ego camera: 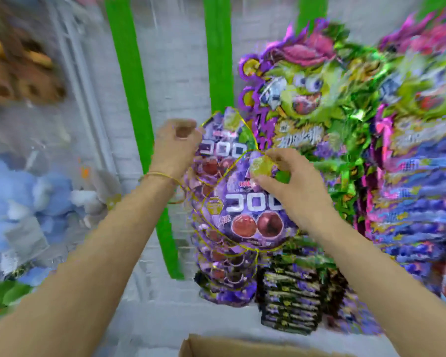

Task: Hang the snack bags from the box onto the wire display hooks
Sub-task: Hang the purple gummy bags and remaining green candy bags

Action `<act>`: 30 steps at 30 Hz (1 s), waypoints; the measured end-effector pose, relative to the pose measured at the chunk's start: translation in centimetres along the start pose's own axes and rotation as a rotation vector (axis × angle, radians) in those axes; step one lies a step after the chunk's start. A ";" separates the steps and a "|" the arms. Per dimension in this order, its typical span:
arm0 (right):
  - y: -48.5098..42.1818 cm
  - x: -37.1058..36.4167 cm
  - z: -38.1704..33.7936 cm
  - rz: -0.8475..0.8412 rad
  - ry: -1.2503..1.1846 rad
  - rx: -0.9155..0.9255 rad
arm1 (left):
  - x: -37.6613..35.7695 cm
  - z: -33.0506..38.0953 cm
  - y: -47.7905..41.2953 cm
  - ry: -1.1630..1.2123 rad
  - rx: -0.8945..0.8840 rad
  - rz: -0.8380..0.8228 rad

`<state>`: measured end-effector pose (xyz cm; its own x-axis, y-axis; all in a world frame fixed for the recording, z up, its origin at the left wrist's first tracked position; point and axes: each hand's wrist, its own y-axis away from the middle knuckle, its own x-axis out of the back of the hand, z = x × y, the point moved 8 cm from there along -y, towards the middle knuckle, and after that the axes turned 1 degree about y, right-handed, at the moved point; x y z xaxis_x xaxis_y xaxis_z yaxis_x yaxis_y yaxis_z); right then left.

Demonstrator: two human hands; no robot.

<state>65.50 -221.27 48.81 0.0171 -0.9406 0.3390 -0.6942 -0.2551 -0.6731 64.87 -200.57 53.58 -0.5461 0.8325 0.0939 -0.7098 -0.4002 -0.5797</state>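
A purple snack bag (250,217) with grape pictures and white lettering is up against the display, in front of a row of matching purple bags (216,140). My right hand (289,181) pinches the front bag at its top edge. My left hand (177,145) is closed at the top left corner of the bag behind, fingers curled near where the hook would be; the hook itself is hidden. The cardboard box (216,343) shows only its rim at the bottom of the view. The picture is blurred by motion.
Green and purple monster-print bags (307,99) hang to the right, with more purple and pink bags (417,189) beyond. Dark striped packets (289,300) hang below. Green vertical posts (129,73) frame the white panel. Blue plush toys (23,197) and brown ones (18,68) hang on the left.
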 end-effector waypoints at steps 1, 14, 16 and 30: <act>-1.5 0.6 -1.3 0.025 -0.015 0.049 | 0.1 1.5 -1.9 -0.020 -0.042 0.058; -14.7 0.8 -6.9 0.158 0.161 0.256 | -4.2 5.4 -9.9 0.159 0.290 -0.177; -15.6 0.5 -7.1 0.139 0.173 0.228 | -4.3 5.8 -9.8 0.169 0.299 -0.192; -15.5 -1.2 -5.8 0.045 0.219 0.122 | -3.8 4.8 -9.9 0.059 0.335 -0.198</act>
<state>72.04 -214.87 62.68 -0.1769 -0.8843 0.4322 -0.5984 -0.2520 -0.7605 71.87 -201.63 62.88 -0.3646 0.9228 0.1249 -0.9101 -0.3247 -0.2575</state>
